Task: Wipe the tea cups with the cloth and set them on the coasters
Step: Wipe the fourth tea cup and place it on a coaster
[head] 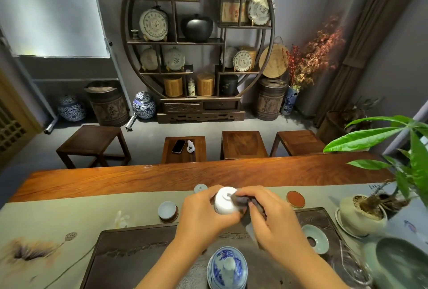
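My left hand (201,213) grips a white tea cup (225,201) held on its side, its foot pointing away from me. My right hand (266,212) presses a dark grey cloth (244,205) against the cup's right side. A pale blue cup (167,209) stands upright on a brown coaster (172,218) to the left. Behind my left hand, another pale cup (200,188) is partly hidden. An empty red-brown coaster (295,199) lies to the right on the table runner.
A dark tea tray (129,254) lies in front of me, with a blue-and-white lidded gaiwan (227,268) at its near edge and a celadon strainer holder (315,241) at right. A potted plant (363,214), a glass pitcher (354,268) and a green bowl (398,263) crowd the right side.
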Demonstrator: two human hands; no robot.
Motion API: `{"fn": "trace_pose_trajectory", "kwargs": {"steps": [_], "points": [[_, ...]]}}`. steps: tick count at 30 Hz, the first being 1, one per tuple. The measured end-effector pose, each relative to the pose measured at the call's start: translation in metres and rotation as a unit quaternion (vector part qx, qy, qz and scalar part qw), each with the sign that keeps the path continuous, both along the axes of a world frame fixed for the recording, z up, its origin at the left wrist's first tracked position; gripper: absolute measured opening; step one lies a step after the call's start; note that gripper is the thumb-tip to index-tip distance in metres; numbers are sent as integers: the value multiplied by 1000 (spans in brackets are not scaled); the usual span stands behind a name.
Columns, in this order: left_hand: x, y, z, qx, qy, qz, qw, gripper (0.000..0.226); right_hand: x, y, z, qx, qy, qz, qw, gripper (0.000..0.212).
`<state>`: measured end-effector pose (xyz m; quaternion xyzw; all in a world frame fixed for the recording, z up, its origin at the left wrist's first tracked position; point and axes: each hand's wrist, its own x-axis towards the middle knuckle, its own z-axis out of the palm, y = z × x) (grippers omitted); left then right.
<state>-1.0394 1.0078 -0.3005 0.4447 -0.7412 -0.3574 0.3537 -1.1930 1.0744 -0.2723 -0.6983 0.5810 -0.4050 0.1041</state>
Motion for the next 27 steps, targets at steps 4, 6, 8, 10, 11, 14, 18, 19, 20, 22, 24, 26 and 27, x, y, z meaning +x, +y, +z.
{"fn": "trace_pose_trajectory", "kwargs": {"steps": [4,6,8,10,11,14,18,19,20,22,24,26,27], "points": [[6,-4,8,-56,-46,6,997,38,-2,4,7,-9,-14,11,1000,31],[5,-2,13,-95,-80,-9,992,36,-4,-1,14,-46,-11,-11,999,34],[2,0,17,-118,-99,-20,988,36,-2,-6,20,-66,33,-5,997,37],[0,1,19,-118,-102,-20,988,37,3,-7,20,-73,100,21,992,39],[-1,1,20,-112,-102,-17,988,37,4,-7,19,-79,141,30,986,41],[-1,1,22,-80,-90,-13,993,43,6,-6,14,-79,205,37,975,47],[3,1,18,-53,-84,-20,995,33,4,-5,15,-41,219,57,973,49],[3,2,17,-46,-84,-22,995,31,2,-6,16,-29,217,66,973,47],[3,4,16,-34,-84,-25,996,32,-2,-6,17,-14,197,77,977,47],[3,6,15,-12,-82,-22,996,34,-11,-7,19,25,114,81,990,44],[5,3,16,-8,-83,-14,996,31,-19,-7,21,31,27,46,998,41],[7,-1,17,-17,-107,-15,994,32,-21,-8,20,19,-18,14,1000,35],[6,-1,18,-19,-117,-17,993,34,-20,-9,18,16,-19,5,1000,31]]}}
